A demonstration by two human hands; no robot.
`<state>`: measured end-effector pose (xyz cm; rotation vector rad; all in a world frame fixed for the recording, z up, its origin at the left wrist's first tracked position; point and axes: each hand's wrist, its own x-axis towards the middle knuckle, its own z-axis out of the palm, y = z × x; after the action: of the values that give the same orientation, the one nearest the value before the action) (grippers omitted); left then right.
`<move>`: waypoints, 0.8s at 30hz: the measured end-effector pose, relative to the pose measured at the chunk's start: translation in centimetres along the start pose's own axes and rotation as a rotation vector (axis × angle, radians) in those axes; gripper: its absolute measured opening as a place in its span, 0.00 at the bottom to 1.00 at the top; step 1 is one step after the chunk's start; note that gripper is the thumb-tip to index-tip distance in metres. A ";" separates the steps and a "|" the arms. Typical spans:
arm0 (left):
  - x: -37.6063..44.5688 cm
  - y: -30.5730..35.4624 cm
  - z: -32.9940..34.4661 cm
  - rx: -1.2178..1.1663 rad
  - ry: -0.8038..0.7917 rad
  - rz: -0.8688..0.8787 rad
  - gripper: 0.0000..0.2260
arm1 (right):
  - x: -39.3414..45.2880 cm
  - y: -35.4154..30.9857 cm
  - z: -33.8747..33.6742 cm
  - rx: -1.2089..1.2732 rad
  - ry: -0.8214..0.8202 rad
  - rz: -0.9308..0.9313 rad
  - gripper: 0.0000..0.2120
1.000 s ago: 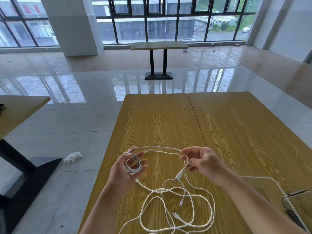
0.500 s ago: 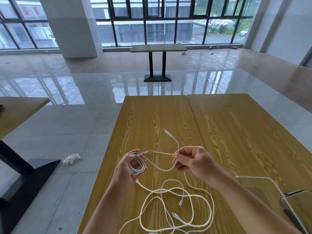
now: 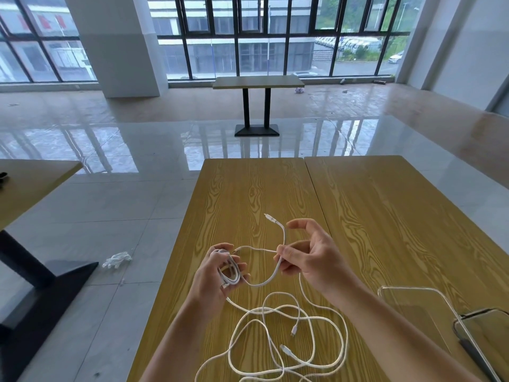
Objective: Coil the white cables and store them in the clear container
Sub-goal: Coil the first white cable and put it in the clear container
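Wood-grain table [image 3: 248,194], left hand [image 3: 217,274] gripping coiled white cable [image 3: 230,271]

The loose cables [image 3: 275,340] run off the bottom edge, so their full tangle is unseen. The container [image 3: 429,307] is cut by the right and bottom edges (what lies in it is too unclear to name). The left hand [image 3: 217,274] covers part of its coil [image 3: 230,271]. A white clump [image 3: 117,260] on the floor is too small to identify.
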<state>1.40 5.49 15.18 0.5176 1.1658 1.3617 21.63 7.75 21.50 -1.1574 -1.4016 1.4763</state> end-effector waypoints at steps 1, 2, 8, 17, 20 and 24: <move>0.0 -0.1 0.0 0.006 -0.005 -0.002 0.09 | -0.1 -0.1 0.1 -0.009 0.001 -0.013 0.17; -0.1 -0.1 0.0 0.014 -0.011 -0.005 0.09 | -0.2 -0.1 0.1 -0.021 -0.007 -0.026 0.17; -0.9 -0.1 0.6 0.143 -0.085 0.004 0.07 | -0.5 -1.0 1.0 -0.117 -0.106 -0.086 0.08; -2.1 0.4 0.9 0.249 -0.334 -0.099 0.15 | 0.6 -2.7 1.0 -0.449 -0.127 -0.213 0.08; -2.1 0.4 0.8 0.265 -0.410 -0.140 0.15 | 1.1 -3.0 0.5 -0.584 -0.118 -0.261 0.05; -2.2 0.4 0.9 0.234 -0.509 -0.225 0.15 | 1.4 -3.4 -0.1 -0.773 -0.130 -0.303 0.03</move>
<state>2.40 3.85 16.64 0.8199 0.9286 0.8357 21.14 9.39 24.70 -1.2187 -2.2291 0.8092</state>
